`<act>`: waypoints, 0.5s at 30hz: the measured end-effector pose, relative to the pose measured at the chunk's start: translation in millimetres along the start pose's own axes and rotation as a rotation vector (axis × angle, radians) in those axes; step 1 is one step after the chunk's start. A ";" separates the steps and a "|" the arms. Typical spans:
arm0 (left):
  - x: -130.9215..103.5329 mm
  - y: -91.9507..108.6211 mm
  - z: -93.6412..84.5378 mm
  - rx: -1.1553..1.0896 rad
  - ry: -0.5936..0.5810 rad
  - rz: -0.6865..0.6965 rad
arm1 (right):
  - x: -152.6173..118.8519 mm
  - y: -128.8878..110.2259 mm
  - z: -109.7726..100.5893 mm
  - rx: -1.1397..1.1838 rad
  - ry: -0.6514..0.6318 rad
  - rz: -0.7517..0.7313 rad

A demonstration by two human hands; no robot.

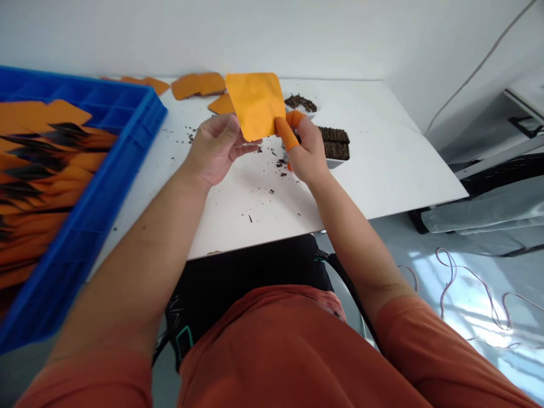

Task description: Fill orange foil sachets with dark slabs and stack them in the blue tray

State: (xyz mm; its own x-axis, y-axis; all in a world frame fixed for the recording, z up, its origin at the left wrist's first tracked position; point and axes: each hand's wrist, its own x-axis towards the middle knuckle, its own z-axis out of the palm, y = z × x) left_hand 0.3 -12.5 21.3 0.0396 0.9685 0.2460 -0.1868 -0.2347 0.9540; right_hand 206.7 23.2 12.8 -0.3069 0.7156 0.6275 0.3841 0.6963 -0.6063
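Observation:
An orange paper pouch (257, 105) is held up over the white table between both hands. My left hand (216, 147) closes on its lower left edge, thumb at the front and fingers partly behind. At the lower right corner, my right hand (308, 147) pinches the pouch; its thumb and a finger wear orange finger cots (287, 132). Just behind the right hand stands a white tray (338, 163) with rows of thin dark brown slabs (336, 148), partly hidden by that hand. A white container (312, 114) of loose dark brown bits (300, 103) sits farther back.
A blue plastic crate (140, 122) on the left holds many orange pouches (46, 181) with dark openings. More flat orange pouches (198, 85) lie by the wall. Brown crumbs (272, 191) are scattered across the white table (395, 147). Cables (453, 272) lie on the floor at right.

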 end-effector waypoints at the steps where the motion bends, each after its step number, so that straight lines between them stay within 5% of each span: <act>1: -0.6 0.1 -0.4 0.018 0.010 0.015 | -0.1 -2.5 -0.6 0.025 0.001 0.023; 15: -5.5 7.3 7.3 0.026 0.057 -0.023 | -1.5 -5.3 -0.3 -0.012 -0.043 0.019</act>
State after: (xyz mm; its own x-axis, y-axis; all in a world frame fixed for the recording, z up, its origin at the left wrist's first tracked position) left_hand 6.0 -20.2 28.2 -0.0128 0.9766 0.2149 -0.1611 -0.2141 0.9634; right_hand 205.4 18.5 15.2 -0.3360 0.7308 0.5941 0.4004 0.6818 -0.6122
